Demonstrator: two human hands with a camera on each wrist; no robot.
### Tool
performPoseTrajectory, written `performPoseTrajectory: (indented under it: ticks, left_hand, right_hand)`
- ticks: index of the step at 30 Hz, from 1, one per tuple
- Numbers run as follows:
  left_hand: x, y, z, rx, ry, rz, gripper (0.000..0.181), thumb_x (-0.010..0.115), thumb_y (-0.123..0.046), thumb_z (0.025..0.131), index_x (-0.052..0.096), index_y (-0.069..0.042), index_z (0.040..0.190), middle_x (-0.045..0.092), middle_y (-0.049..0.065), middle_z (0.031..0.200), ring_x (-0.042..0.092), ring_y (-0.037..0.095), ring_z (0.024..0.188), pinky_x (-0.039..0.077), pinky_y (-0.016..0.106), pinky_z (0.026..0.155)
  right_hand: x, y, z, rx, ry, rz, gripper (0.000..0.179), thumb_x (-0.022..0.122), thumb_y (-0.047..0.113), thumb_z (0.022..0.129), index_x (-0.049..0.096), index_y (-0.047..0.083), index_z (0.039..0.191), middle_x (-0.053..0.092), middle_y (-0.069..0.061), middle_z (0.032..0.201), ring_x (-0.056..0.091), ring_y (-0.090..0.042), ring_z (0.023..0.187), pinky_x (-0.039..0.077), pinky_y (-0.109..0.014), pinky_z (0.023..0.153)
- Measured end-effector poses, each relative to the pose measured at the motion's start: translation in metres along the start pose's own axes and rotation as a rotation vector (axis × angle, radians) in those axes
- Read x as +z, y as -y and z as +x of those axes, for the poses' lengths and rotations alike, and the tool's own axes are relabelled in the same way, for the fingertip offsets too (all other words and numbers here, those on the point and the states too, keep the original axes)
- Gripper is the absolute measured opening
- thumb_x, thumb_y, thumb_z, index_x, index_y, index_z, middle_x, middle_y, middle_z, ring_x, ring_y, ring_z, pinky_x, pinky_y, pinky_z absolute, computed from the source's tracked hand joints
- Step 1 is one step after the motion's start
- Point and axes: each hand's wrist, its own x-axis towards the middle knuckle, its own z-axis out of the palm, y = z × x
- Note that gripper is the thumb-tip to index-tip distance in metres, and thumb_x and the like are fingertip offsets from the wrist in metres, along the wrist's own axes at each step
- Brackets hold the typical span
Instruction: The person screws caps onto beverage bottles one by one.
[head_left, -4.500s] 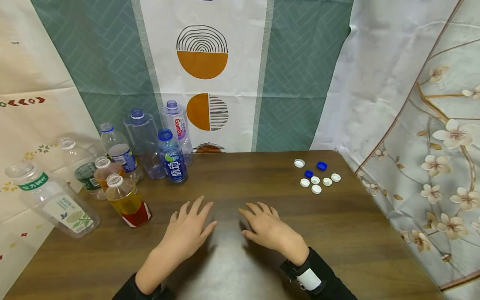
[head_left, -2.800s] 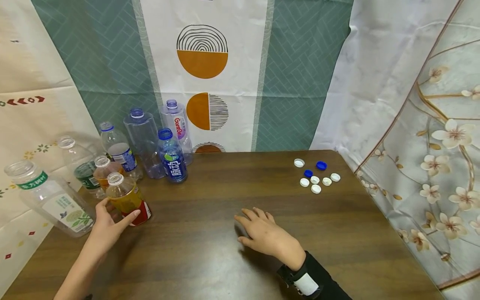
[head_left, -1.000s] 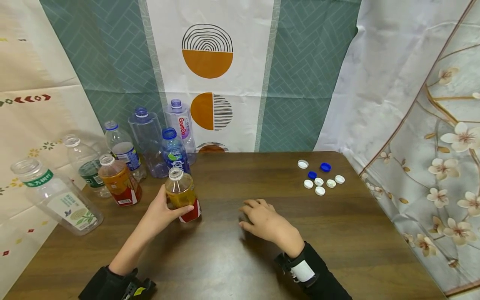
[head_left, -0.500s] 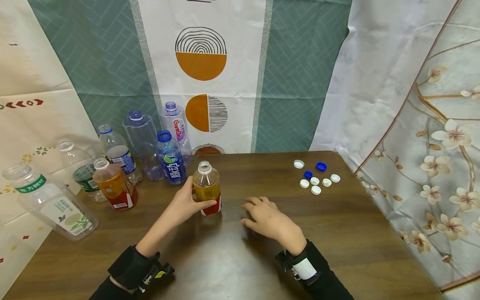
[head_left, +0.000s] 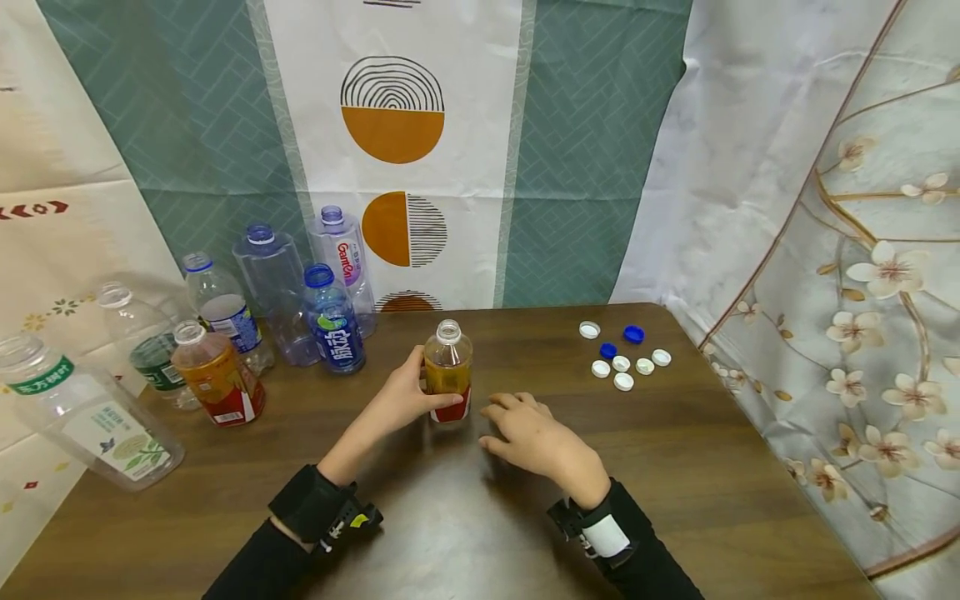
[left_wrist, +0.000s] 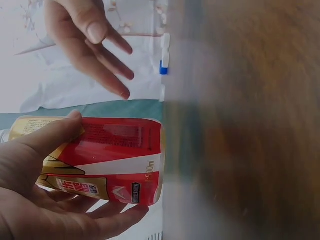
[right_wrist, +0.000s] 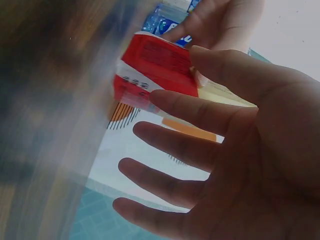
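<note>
From head view only: bottle mouth [head_left: 448, 331]

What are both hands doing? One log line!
left hand: grips uncapped red-labelled bottle | right hand: beside it, fingers spread, not touching | bottle caps: on table

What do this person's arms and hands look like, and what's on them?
The left hand and right hand are bare, with no gloves or rings visible. Both arms have black sleeves, with a black band near each wrist. The left band has a small black mount with a yellow mark; the right, a white rectangular patch.
</note>
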Motion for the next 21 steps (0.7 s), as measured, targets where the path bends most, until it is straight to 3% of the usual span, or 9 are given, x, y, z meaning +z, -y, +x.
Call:
performPoseTrajectory:
  ticks: [6, 21]
  left_hand:
    - [0.009, 0.004, 0.001, 0.008, 0.022, -0.007, 0.078, 0.087, -0.026, 0.083, 0.039, -0.003, 0.141, 0.055, 0.021, 0.142, 0.055, 0.045, 0.129, 0.048, 0.059, 0.103]
    - [0.014, 0.008, 0.001, -0.005, 0.047, -0.029, 0.078, 0.087, -0.023, 0.083, 0.039, -0.003, 0.141, 0.056, 0.021, 0.14, 0.056, 0.042, 0.129, 0.047, 0.058, 0.105]
  right_hand:
    - [0.0, -0.001, -0.001, 0.008, -0.001, 0.008, 0.046, 0.065, 0.034, 0.101, 0.062, 0.007, 0.138, 0.051, -0.016, 0.149, 0.043, -0.042, 0.137, 0.039, -0.063, 0.109]
    - [0.002, -0.008, 0.004, 0.011, 0.019, 0.027, 0.046, 0.065, 0.033, 0.101, 0.062, 0.007, 0.138, 0.053, -0.016, 0.146, 0.048, -0.042, 0.133, 0.042, -0.062, 0.107]
